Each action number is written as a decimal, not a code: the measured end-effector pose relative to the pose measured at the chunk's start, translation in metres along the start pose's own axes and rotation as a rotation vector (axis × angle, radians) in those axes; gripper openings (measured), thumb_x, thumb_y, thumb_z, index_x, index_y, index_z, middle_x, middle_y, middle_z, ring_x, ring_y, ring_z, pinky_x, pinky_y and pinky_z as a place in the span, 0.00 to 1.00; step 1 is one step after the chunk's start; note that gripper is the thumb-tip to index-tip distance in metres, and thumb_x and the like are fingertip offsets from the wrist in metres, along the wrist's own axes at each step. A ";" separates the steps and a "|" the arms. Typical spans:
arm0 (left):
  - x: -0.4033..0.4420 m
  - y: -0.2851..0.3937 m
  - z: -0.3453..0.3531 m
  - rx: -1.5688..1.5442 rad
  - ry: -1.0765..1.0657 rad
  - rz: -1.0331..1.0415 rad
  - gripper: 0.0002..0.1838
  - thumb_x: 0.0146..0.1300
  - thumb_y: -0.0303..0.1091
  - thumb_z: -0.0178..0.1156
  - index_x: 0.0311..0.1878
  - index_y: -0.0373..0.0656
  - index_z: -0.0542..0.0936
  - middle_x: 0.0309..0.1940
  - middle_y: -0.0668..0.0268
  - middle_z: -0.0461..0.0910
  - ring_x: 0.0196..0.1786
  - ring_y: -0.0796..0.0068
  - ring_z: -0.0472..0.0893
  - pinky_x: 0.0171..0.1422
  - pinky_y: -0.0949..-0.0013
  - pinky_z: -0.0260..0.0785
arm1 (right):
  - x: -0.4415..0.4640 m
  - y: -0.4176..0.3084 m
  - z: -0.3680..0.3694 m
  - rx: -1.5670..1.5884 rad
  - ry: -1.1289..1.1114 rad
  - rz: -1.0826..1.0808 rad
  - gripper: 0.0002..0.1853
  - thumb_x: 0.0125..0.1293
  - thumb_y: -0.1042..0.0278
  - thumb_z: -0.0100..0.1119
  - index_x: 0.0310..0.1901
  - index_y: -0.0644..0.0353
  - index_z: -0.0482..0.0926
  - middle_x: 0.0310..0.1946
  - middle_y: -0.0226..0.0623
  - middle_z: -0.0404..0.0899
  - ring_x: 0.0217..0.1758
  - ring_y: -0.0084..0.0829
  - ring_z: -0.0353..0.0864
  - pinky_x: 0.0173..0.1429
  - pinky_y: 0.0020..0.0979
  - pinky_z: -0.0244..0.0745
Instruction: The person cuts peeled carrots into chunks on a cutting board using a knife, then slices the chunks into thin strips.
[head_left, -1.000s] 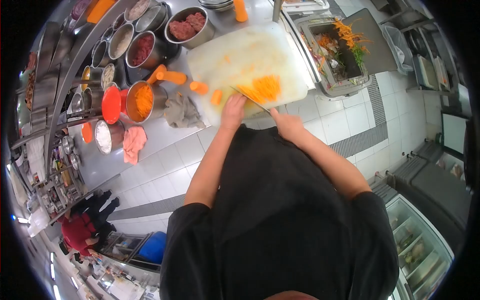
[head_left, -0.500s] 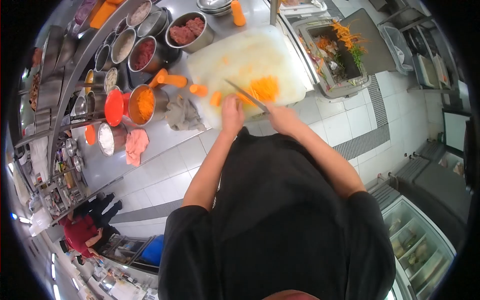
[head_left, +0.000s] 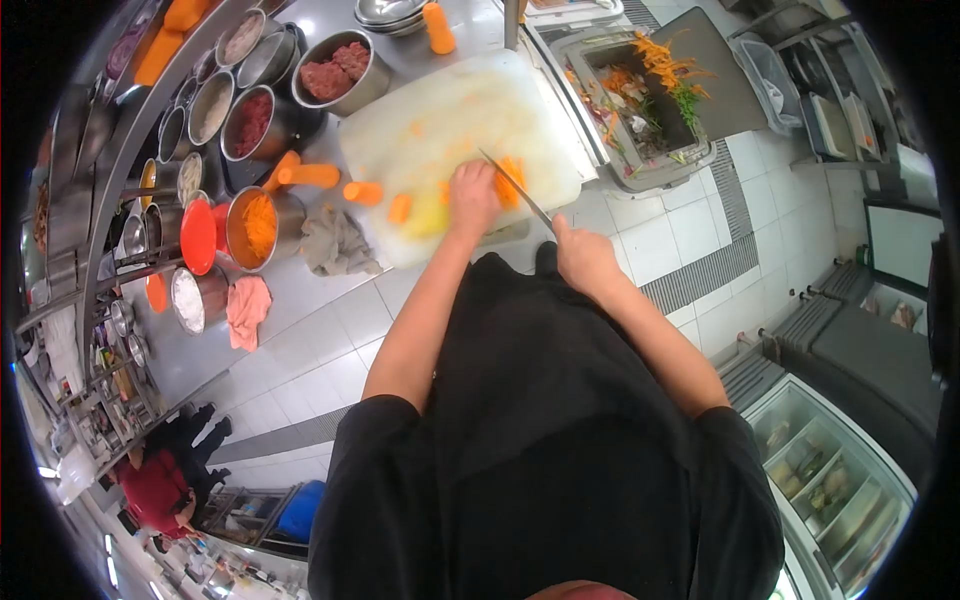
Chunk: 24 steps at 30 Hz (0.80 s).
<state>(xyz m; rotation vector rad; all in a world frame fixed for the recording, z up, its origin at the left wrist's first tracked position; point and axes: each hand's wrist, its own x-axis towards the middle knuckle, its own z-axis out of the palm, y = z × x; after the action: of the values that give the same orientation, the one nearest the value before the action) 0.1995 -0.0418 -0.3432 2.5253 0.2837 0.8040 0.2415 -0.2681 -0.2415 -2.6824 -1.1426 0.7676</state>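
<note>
My right hand [head_left: 585, 258] is closed round the handle of a knife [head_left: 522, 190], whose blade slants up and left over the white cutting board [head_left: 450, 105]. Beside the blade, my left hand [head_left: 474, 198] rests on the board with its fingers together; what is under them is hidden. Shredded carrot [head_left: 509, 186] lies around the blade, partly covered by hand and knife. Left of my left hand sits a short carrot piece [head_left: 400, 208], with a larger carrot chunk [head_left: 363, 192] at the board's left edge.
Left of the board are a grey cloth [head_left: 335, 242], a pot of shredded carrot [head_left: 260, 228] and a bowl of meat [head_left: 340, 75]. A waste bin [head_left: 650, 170] stands to the right. Another person [head_left: 155, 490] is at lower left.
The board and counter have shifted left in view. My left hand has moved right across the board, now covering part of the shredded carrot beside the knife.
</note>
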 end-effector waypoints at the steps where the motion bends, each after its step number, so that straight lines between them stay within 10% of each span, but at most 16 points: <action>1: 0.000 0.001 0.000 -0.010 0.006 0.002 0.07 0.61 0.21 0.64 0.43 0.38 0.82 0.47 0.57 0.83 0.54 0.50 0.79 0.59 0.53 0.72 | -0.001 0.000 0.002 0.011 -0.014 0.003 0.19 0.66 0.76 0.54 0.59 0.62 0.68 0.32 0.54 0.87 0.38 0.58 0.89 0.43 0.56 0.81; 11: -0.003 0.000 -0.014 -0.062 -0.052 -0.075 0.09 0.66 0.21 0.61 0.49 0.36 0.81 0.54 0.51 0.81 0.59 0.44 0.77 0.67 0.49 0.70 | 0.029 0.011 0.003 0.139 -0.039 0.012 0.13 0.71 0.73 0.52 0.56 0.62 0.68 0.35 0.56 0.86 0.43 0.62 0.86 0.46 0.59 0.79; 19: -0.037 0.021 -0.008 0.045 0.077 -0.408 0.33 0.71 0.38 0.62 0.73 0.32 0.67 0.75 0.38 0.65 0.79 0.36 0.62 0.83 0.43 0.55 | 0.012 0.086 0.035 1.072 -0.096 0.234 0.13 0.84 0.61 0.49 0.57 0.62 0.70 0.25 0.36 0.81 0.20 0.25 0.79 0.26 0.30 0.75; 24: 0.003 0.042 0.014 -0.138 0.024 -0.435 0.34 0.71 0.41 0.63 0.74 0.32 0.67 0.75 0.39 0.65 0.79 0.37 0.62 0.84 0.45 0.55 | 0.030 0.062 0.055 1.152 -0.085 0.194 0.13 0.85 0.64 0.45 0.61 0.62 0.69 0.24 0.36 0.79 0.19 0.27 0.77 0.25 0.32 0.76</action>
<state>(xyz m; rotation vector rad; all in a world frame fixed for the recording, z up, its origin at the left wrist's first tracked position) 0.2123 -0.0831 -0.3313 2.2098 0.7283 0.6527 0.2715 -0.2950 -0.3203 -1.7682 -0.2378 1.1111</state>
